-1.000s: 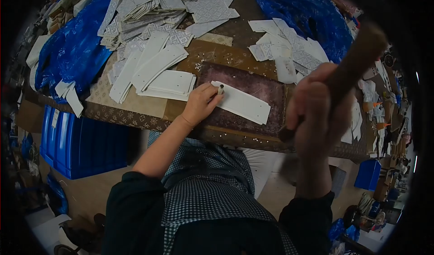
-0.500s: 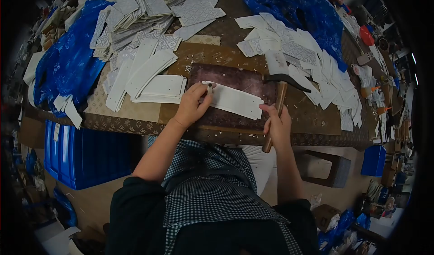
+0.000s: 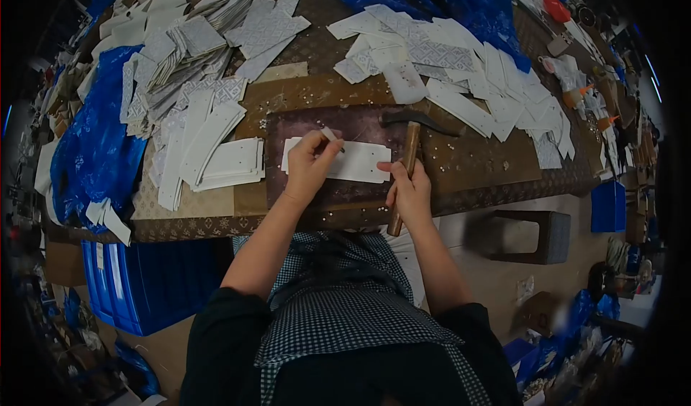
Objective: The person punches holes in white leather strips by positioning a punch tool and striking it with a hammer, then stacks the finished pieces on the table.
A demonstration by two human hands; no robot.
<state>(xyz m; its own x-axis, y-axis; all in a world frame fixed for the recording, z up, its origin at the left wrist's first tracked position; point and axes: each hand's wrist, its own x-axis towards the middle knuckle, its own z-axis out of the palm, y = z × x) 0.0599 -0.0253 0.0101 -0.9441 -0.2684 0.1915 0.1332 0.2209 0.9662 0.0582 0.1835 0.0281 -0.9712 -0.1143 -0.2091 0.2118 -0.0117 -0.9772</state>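
A white strip (image 3: 360, 163) lies flat on a dark purple mat (image 3: 288, 129) on the brown table (image 3: 475, 168). My left hand (image 3: 311, 165) rests on the strip's left part and pinches a small metal punch (image 3: 330, 135) between its fingers. My right hand (image 3: 410, 190) grips the wooden handle of a hammer (image 3: 409, 154). The hammer's dark head lies on the mat just right of the strip, and my right fingers touch the strip's right end.
A stack of white strips (image 3: 230, 163) sits left of the mat, with patterned grey pieces (image 3: 187, 46) behind it. More white pieces (image 3: 461, 75) spread at the right. Blue plastic sheets (image 3: 93, 147) drape the left and back. Blue crates (image 3: 144, 283) and a stool (image 3: 533, 237) stand below.
The hammer came down from raised near the camera and now rests on the mat. The strip has turned level and shifted left under my left hand, which still holds the punch.
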